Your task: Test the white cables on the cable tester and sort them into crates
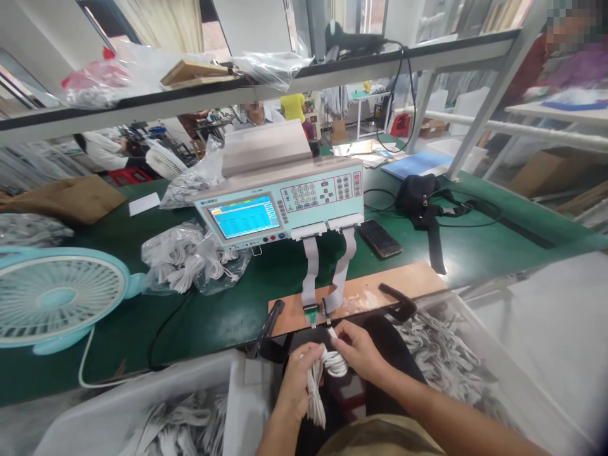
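My left hand (300, 375) is closed round a coiled white cable (315, 396), whose loops hang below the fingers. With thumb and fingers pinched, my right hand (357, 347) grips the white plug (331, 332) at one end of that cable. The plug meets the right-hand connector (326, 308) at the board's edge; whether it is fully seated I cannot tell. Left of it sits a small green circuit board (311, 316) with a metal tip. Two grey ribbon cables (310, 269) run from these connectors up to a bench tester (285, 202) with a lit blue screen.
A wooden board (351, 297) lies along the bench edge between black clamps (270, 323). White bins of cables (228, 373) flank my lap. A fan (61, 297), bagged cables (180, 253), a phone (380, 239) and a black bag (418, 196) rest on the green bench. A shelf (156, 95) crosses above.
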`<state>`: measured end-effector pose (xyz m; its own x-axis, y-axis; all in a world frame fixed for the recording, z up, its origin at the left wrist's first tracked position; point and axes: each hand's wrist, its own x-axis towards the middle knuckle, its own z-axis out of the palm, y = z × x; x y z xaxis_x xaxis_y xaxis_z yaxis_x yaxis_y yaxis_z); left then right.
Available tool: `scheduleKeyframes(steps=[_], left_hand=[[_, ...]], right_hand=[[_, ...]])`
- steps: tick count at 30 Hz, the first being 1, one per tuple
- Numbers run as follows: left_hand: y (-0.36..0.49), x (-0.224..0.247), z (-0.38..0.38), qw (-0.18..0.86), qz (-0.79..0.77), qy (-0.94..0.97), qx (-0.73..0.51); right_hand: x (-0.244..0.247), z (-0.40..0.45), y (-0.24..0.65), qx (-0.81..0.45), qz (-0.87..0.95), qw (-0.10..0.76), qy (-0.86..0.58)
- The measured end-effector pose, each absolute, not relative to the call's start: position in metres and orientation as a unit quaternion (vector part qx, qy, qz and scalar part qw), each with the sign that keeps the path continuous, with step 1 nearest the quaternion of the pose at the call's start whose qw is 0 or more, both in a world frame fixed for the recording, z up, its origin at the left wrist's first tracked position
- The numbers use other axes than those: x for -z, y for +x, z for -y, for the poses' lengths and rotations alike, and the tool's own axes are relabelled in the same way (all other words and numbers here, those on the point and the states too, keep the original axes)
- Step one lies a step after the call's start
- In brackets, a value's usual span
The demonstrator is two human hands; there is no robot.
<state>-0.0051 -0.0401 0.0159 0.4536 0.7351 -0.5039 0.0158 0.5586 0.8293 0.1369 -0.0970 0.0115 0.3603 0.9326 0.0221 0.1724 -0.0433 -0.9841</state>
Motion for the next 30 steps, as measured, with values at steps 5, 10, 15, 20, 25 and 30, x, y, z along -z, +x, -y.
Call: scheduleKeyframes(steps=[5, 10, 15, 20, 25, 30], left_hand=[[0.0, -0.006, 0.042, 0.654, -0.493, 0.486, -0.304], [-0.001, 0.001, 0.04, 0.66, -0.49, 0.485, -0.299], [0.0, -0.008, 0.038, 0.71, -0.472, 0.443, -0.277], [-0.002, -0.016, 0.034, 0.717, -0.449, 0.464, -0.264], [-0.004, -0.014, 0.029, 0.695, -0.425, 0.516, -0.263], [0.001, -0.01, 0.032, 0.661, -0.463, 0.491, -0.328]], right_hand=[[-0.001, 0.089, 0.133, -0.395, 0.376, 0.567, -0.617], [0.0, 0.088, 0.133, -0.422, 0.339, 0.582, -0.607], [-0.003, 0.088, 0.132, -0.451, 0.319, 0.587, -0.592], [-0.013, 0.086, 0.131, -0.493, 0.267, 0.6, -0.57], [-0.023, 0.081, 0.129, -0.542, 0.198, 0.6, -0.553], [-0.026, 0.08, 0.13, -0.531, 0.217, 0.597, -0.561]])
